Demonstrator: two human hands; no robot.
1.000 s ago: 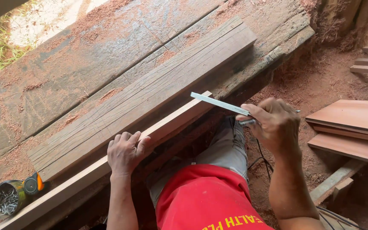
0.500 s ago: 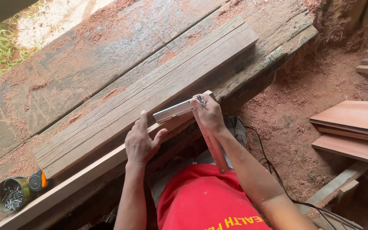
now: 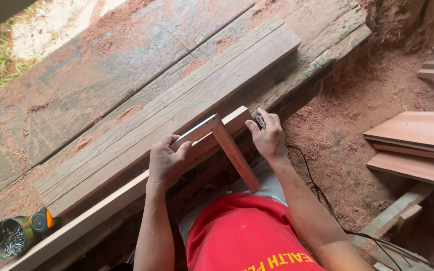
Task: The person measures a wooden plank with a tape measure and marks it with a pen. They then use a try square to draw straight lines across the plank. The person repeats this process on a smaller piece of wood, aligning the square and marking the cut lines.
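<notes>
My left hand (image 3: 166, 163) lies flat, fingers (image 3: 177, 145) spread, pressing the metal blade of the try square (image 3: 217, 138) down onto the narrow plank (image 3: 126, 193); not clenched, just pinning. My right hand (image 3: 269, 138) pinches something small and dark at the plank's end, likely a pencil (image 3: 260, 120), though it is mostly hidden. The square sits across the plank near its right end, its wooden stock (image 3: 239, 158) hanging down the near edge toward my lap. To do this well, I judge the stock must stay tight against the plank's edge, with the left palm's weight straight down so the blade can't pivot, and the tip run right along the blade. The plank is pale reddish wood, smooth-sawn and long; just behind it lies a thicker weathered beam (image 3: 177, 108), grey, cracked, rough-grained. Both rest on the counter (image 3: 76, 85), old dark boards dusted with red sawdust. Far left is a metal can (image 3: 11, 238) of nails with a small orange-tipped tool touching it. On the ground to the right are stacked smooth boards (image 3: 418, 145) and a black cable (image 3: 322, 195).
</notes>
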